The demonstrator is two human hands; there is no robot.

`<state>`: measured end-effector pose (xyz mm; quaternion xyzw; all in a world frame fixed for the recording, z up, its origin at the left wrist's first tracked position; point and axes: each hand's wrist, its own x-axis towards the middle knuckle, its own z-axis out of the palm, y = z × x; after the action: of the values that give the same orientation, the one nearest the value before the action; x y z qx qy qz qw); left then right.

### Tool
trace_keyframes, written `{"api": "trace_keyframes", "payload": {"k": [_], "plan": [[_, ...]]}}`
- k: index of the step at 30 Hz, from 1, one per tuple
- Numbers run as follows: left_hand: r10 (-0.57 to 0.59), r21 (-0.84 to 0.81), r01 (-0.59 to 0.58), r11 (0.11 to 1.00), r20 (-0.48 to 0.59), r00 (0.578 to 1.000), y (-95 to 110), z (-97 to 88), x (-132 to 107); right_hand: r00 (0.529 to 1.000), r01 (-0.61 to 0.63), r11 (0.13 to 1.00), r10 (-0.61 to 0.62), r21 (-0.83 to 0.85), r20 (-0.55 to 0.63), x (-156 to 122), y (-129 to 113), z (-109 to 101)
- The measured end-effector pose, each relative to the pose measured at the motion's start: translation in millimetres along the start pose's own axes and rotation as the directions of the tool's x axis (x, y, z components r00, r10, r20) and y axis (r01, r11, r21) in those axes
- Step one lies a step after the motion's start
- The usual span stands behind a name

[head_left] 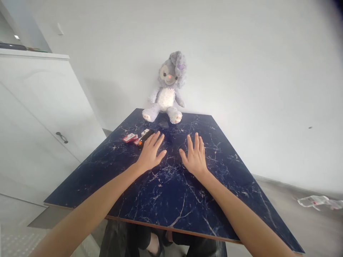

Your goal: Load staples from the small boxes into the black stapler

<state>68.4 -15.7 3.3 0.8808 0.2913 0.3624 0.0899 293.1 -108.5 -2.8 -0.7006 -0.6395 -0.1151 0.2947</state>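
My left hand (151, 152) is palm down over the blue marble-patterned table (171, 200), fingers spread and nothing in them. Just left of its fingertips lies a black object with an orange part (146, 137), partly hidden by the hand. Beside that are a small red-and-white box (130, 138) and a white piece with dark marks (145, 132). My right hand (195, 155) is also palm down, with its fingers apart and holding nothing. A gap of bare tabletop separates the two hands.
A grey plush toy (166, 96) with a white belly sits at the table's far edge against the wall. To the left stands a white cabinet (40, 107) with a dark handle. Clear plastic packaging (318, 202) lies on the floor at right.
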Motion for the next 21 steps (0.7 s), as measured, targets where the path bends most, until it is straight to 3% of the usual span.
{"api": "trace_keyframes", "payload": {"k": [1, 3, 5, 15, 21], "plan": [[-0.007, 0.003, 0.007, 1.0, 0.133, 0.991, -1.8, 4.1, -1.0, 0.997, -0.007, 1.0, 0.007, -0.005, 0.077, 1.8, 6.8, 2.6], [-0.037, 0.018, 0.033, 0.999, 0.359, 0.933, -9.0, 9.6, -3.1, 0.966, -0.005, 1.0, 0.011, -0.024, 0.259, 5.7, 15.6, 10.6], [-0.071, 0.043, 0.058, 0.997, 0.474, 0.878, -16.2, 11.5, -4.4, 0.927, -0.008, 0.998, 0.03, -0.061, 0.373, 8.0, 18.5, 17.6], [-0.133, 0.146, 0.062, 0.987, 0.553, 0.823, -6.0, 1.8, 2.7, 0.918, 0.016, 0.993, 0.032, -0.117, 0.396, 6.6, 14.6, 13.9], [-0.113, 0.132, 0.047, 0.99, 0.559, 0.821, -12.0, 2.8, 0.5, 0.918, 0.024, 0.994, 0.02, -0.106, 0.395, 7.3, 16.0, 15.2]]}}
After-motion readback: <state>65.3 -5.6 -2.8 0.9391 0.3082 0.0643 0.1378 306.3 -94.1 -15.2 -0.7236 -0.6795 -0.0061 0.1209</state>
